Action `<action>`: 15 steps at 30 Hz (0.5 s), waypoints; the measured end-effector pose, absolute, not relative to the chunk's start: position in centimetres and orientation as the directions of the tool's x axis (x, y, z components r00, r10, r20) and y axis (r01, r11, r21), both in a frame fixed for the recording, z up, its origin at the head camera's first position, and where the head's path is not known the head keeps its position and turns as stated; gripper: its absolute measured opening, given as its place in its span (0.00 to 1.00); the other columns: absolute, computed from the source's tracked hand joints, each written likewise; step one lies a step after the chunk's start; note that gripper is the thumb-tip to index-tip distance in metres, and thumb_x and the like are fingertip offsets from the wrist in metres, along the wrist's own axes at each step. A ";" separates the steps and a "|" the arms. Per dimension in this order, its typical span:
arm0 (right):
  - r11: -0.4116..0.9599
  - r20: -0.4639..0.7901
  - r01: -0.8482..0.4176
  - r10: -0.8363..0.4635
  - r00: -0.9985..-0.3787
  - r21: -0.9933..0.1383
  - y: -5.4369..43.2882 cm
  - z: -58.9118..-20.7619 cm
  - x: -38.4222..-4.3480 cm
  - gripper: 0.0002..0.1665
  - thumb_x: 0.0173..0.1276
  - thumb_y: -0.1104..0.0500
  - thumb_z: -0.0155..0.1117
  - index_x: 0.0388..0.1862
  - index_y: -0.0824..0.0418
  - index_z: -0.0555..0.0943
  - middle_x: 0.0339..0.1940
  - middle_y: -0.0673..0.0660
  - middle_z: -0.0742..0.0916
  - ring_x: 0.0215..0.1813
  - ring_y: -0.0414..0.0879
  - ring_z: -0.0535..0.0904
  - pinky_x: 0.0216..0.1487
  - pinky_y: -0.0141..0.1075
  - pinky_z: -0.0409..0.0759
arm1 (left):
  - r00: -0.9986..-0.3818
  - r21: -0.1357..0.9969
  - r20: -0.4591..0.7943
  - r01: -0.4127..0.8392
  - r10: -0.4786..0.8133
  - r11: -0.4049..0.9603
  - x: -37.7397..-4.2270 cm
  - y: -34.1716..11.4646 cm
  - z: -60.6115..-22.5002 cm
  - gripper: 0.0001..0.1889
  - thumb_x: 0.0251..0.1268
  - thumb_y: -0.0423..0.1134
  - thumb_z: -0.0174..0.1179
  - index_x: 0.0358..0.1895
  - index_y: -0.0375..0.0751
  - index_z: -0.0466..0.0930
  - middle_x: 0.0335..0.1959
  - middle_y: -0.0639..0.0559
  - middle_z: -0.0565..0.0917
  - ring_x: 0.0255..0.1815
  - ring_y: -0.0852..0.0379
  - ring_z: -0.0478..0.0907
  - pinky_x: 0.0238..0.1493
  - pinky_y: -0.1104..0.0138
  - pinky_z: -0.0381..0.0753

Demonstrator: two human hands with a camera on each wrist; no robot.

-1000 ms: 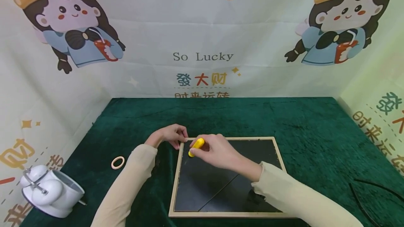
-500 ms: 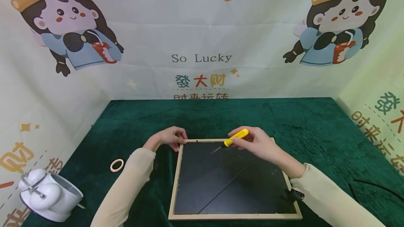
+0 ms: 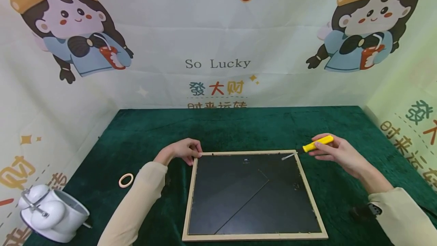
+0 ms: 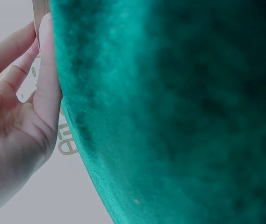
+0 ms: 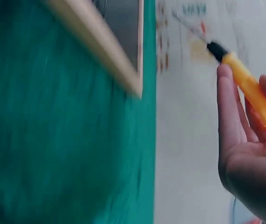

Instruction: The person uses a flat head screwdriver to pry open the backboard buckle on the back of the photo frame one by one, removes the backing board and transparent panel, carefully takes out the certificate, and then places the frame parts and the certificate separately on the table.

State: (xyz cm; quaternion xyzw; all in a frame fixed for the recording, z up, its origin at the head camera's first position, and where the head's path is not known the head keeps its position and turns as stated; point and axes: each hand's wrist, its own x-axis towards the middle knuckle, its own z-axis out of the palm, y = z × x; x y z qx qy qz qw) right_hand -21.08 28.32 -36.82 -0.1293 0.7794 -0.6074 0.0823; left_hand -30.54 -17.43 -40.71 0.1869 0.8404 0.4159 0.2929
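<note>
A picture frame (image 3: 256, 237) with a light wooden rim lies back side up, its black backing board (image 3: 232, 196) crossed by a thin diagonal line. At its far left corner, my left hand (image 3: 184, 150) pinches the rim; the left wrist view shows the thumb and fingers on either side of the wood (image 4: 40, 21). My right hand (image 3: 345, 158) holds a screwdriver (image 3: 318, 143) by its yellow handle, over the far right corner. Its metal shaft points left across the rim in the head view. In the right wrist view the screwdriver (image 5: 249, 86) is raised beside the frame corner (image 5: 135, 86).
Left of the frame lie a wooden ring (image 3: 126, 180) and a white twin-bell alarm clock (image 3: 54, 213) tipped on its back. Green velvet cloth (image 3: 239, 128) covers the table. A printed curtain (image 3: 218, 41) closes the back and sides. Part of a black strip (image 3: 428, 212) shows beyond the right sleeve.
My right hand has swept the screwdriver from the frame's far left corner along the far edge to the far right corner. The left hand keeps its grip on the corner.
</note>
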 end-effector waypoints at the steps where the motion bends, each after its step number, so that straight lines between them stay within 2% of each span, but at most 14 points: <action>1: 0.189 0.030 -0.091 -0.304 -0.952 -0.978 29.4 -37.0 -21.0 0.15 0.68 0.58 0.49 0.50 0.65 0.65 0.41 0.58 0.78 0.41 0.45 0.79 0.42 0.38 0.76 | -0.756 0.808 -0.337 0.074 0.561 0.584 -30.5 -17.5 -40.7 0.04 0.60 0.31 0.54 0.35 0.33 0.72 0.26 0.44 0.74 0.19 0.55 0.75 0.25 0.63 0.78; 4: 0.081 0.051 -0.083 -0.341 -0.939 -0.993 32.3 -37.5 -20.8 0.10 0.69 0.64 0.46 0.48 0.58 0.64 0.39 0.54 0.80 0.40 0.45 0.80 0.41 0.36 0.76 | -0.748 0.809 -0.337 0.081 0.572 0.582 -30.5 -17.5 -40.7 0.04 0.60 0.31 0.54 0.35 0.32 0.73 0.25 0.44 0.74 0.20 0.55 0.75 0.26 0.63 0.78; 8: 0.027 0.065 -0.081 -0.380 -0.923 -0.996 35.4 -38.3 -20.3 0.14 0.69 0.69 0.43 0.49 0.55 0.64 0.38 0.54 0.81 0.40 0.46 0.80 0.40 0.35 0.77 | -0.746 0.812 -0.323 0.096 0.582 0.575 -30.5 -17.6 -40.9 0.04 0.60 0.31 0.54 0.35 0.33 0.73 0.25 0.44 0.74 0.20 0.55 0.75 0.26 0.63 0.78; 11: 0.083 0.014 -0.045 -0.341 -0.940 -0.996 37.4 -39.0 -19.9 0.14 0.69 0.68 0.44 0.48 0.53 0.65 0.37 0.54 0.80 0.39 0.46 0.80 0.38 0.35 0.77 | -0.754 0.814 -0.308 0.106 0.580 0.571 -30.5 -17.6 -41.0 0.03 0.61 0.31 0.53 0.35 0.33 0.74 0.25 0.44 0.74 0.20 0.55 0.75 0.26 0.63 0.78; 15: 0.229 -0.107 0.057 -0.214 -0.971 -0.972 39.7 -39.9 -19.2 0.09 0.68 0.63 0.48 0.44 0.49 0.67 0.34 0.50 0.80 0.34 0.43 0.80 0.33 0.32 0.77 | -0.766 0.817 -0.280 0.126 0.578 0.563 -30.0 -17.4 -40.6 0.04 0.62 0.30 0.51 0.36 0.32 0.74 0.26 0.44 0.75 0.21 0.53 0.75 0.27 0.62 0.78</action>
